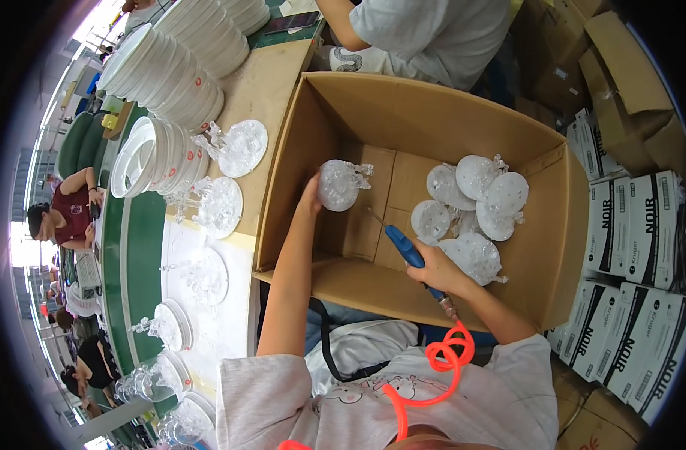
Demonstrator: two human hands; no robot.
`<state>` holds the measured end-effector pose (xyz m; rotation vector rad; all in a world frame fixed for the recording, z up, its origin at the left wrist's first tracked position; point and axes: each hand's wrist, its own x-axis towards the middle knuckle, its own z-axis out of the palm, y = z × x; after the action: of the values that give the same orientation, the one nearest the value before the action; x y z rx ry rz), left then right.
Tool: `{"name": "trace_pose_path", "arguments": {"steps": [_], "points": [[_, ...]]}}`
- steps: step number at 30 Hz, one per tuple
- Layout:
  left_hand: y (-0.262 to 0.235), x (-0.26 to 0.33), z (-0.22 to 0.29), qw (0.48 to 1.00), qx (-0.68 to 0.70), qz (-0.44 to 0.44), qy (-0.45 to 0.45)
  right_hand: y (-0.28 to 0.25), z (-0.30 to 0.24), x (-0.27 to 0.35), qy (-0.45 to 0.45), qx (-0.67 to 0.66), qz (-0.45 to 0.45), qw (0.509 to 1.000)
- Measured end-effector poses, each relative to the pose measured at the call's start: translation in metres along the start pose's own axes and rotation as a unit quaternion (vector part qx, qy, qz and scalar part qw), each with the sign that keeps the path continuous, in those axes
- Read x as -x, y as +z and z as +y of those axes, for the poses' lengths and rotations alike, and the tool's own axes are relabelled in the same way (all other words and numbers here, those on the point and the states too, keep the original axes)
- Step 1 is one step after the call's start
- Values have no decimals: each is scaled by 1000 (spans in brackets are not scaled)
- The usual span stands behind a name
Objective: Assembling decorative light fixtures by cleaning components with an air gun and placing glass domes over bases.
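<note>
My left hand (pixel 311 196) is closed on the edge of a clear plastic disc (pixel 338 185) with small clear figures standing out from its right side. It holds the piece over the left part of an open cardboard box (pixel 425 97). My right hand (pixel 437 267) is wrapped round a blue air blow gun (pixel 404 246). The gun's thin metal nozzle points up and left toward the disc, apart from it. A coiled orange-red hose (pixel 455 351) runs from the gun's lower end toward my body. Several similar clear discs (pixel 474 253) lie heaped in the right part of the box.
Left of the box, a table (pixel 272 82) carries several more clear disc pieces (pixel 242 148) and tall stacks of white round trays (pixel 185 71). White cartons (pixel 628 225) and brown boxes stand at the right. A person in grey (pixel 433 34) sits beyond the box; other people work far left.
</note>
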<state>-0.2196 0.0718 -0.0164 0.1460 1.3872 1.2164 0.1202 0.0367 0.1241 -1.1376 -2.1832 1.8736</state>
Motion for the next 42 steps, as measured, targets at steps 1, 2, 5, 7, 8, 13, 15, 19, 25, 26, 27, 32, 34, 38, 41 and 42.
{"name": "trace_pose_path", "arguments": {"steps": [1,2,5,7,8,13,15,19,25,26,27,32,34,38,41,42], "points": [[1,-1,1,1000,-1,-3,10,-2,1,0,-1,-1,1,1000],[3,-2,1,1000,0,-4,11,-3,1,0,-3,-1,2,1000],[6,-4,-3,999,31,-20,12,-4,0,0,-14,6,21,1000],[3,-5,-5,997,44,-47,38,-4,-3,2,-26,6,16,1000],[-2,-6,-4,996,55,-53,43,-3,-5,2,-37,3,12,999],[5,-14,-11,998,41,-52,15,3,4,1,-69,-25,-13,997],[17,-14,-8,997,43,-63,24,-5,4,4,-10,-19,7,1000],[-4,-14,-9,997,66,-21,21,1,-16,3,-48,-112,-47,991],[3,-17,-16,993,-49,95,57,-1,-18,5,-52,-160,-33,985],[-1,-18,-16,992,-47,100,61,1,-18,6,-56,-159,-38,985],[-4,-19,-17,990,-65,108,64,2,-16,6,-51,-159,-60,984],[8,-27,-26,979,-53,82,180,1,-12,6,-39,-121,-20,992],[2,-30,-23,985,-34,92,140,-4,-15,7,-30,-141,-34,989],[1,-31,-23,991,15,86,97,1,-7,5,-35,-135,-41,989],[1,-27,-22,990,15,89,110,3,-4,2,-41,-98,4,994],[0,-26,-21,989,7,100,109,3,-3,1,-41,-101,23,994]]}}
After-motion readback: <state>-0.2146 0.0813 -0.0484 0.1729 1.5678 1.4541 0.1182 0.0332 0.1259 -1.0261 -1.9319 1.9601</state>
